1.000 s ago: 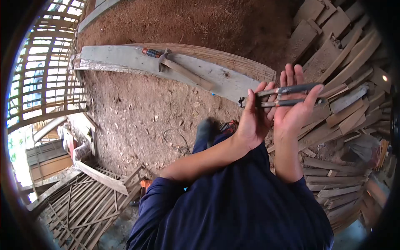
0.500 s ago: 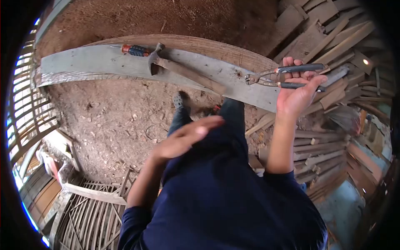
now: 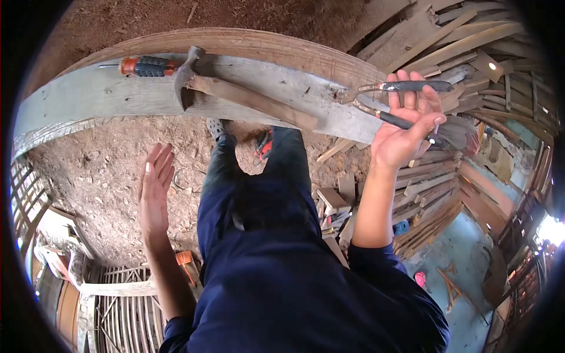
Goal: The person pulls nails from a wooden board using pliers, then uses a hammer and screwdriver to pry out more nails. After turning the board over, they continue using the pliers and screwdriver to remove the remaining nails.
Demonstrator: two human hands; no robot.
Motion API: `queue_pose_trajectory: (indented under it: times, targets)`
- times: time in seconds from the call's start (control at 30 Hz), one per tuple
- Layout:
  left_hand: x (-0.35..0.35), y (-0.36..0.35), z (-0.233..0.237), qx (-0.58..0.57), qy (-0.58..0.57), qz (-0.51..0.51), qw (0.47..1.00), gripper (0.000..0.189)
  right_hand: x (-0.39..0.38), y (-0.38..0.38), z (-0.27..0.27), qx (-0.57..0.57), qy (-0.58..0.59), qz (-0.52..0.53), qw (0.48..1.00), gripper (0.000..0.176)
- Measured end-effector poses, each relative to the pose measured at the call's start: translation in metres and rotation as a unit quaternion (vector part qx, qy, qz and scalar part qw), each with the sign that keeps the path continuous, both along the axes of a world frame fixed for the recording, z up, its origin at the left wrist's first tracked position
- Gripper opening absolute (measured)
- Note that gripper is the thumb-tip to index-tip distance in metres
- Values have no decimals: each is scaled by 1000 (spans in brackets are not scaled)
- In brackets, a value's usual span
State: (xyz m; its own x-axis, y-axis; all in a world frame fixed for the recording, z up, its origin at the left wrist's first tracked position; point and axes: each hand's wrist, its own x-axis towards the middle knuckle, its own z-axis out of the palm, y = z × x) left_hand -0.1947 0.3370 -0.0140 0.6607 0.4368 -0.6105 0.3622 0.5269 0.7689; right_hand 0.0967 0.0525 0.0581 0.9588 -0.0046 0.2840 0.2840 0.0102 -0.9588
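My right hand, palm up, holds a pair of pincers by its black-gripped handles, which are spread apart. The rusty head of the pincers points left over a grey wooden plank. Raised over the dirt floor, my left hand is open and empty, its fingers stretched out. On the plank lies a claw hammer with a wooden handle. Just left of its head is a screwdriver with a red and black handle.
Split boards and sticks are piled at the upper right, with stacked slats below them. A slatted bamboo frame stands at the lower left. A red and black object lies on the floor by my feet.
My left hand has moved left, away from my body, and turned with its fingers pointing up. The pincers' handles are spread wider in my right hand. The view has shifted right.
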Motion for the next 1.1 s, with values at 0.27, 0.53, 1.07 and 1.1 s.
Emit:
queue_pose_trajectory:
  times: [0.27, 0.53, 1.07, 1.1]
  targets:
    - [2, -16, -2, -31, 57, -49, 997, 63, -14, 8, -2, -52, -35, -1, 998, 60]
    - [-3, -12, -4, -7, 72, -68, 995, 64, -14, 10, -8, 4, -76, 6, 997, 49]
    - [15, -45, 12, -29, 26, -225, 974, 67, -22, 29, -20, -105, -163, 27, 981, 50]
    - [22, -50, 20, -48, 12, -239, 970, 68, -22, 30, -20, -106, -162, 28, 981, 50]
